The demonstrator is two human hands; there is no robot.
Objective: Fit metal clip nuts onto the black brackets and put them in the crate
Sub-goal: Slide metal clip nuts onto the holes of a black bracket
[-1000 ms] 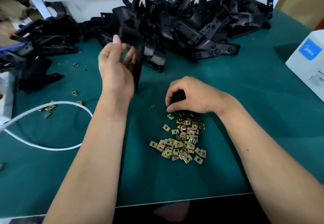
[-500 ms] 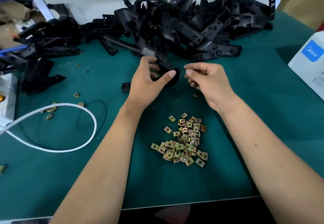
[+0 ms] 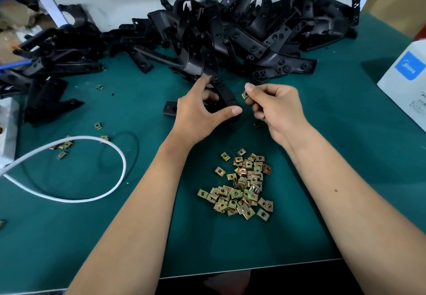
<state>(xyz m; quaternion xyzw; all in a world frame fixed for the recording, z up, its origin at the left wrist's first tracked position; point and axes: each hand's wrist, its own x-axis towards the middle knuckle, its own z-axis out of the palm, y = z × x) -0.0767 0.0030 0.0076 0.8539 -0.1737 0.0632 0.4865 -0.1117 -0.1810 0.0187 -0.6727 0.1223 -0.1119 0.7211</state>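
The left hand (image 3: pixel 196 114) grips a black bracket (image 3: pixel 224 96) near the table (image 3: pixel 345 156) centre; the hand covers most of the bracket. The right hand (image 3: pixel 274 108) pinches one clip nut (image 3: pixel 244 95) just beside the bracket end; whether they touch cannot be told. Loose clip nuts (image 3: pixel 242 186) lie toward the near edge. A bracket heap (image 3: pixel 230 34) fills the far edge. A white box (image 3: pixel 405 82) is cut off at the right edge.

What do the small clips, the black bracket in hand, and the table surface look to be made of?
clip nuts: thin stamped metal, likely zinc-plated; yellow-gold iridescent sheen. The right hand pinches one clip nut.
bracket, gripped by the left hand: black, semi-gloss; coated metal or plastic, cannot tell.
table: matte dark green mat, probably rubber.
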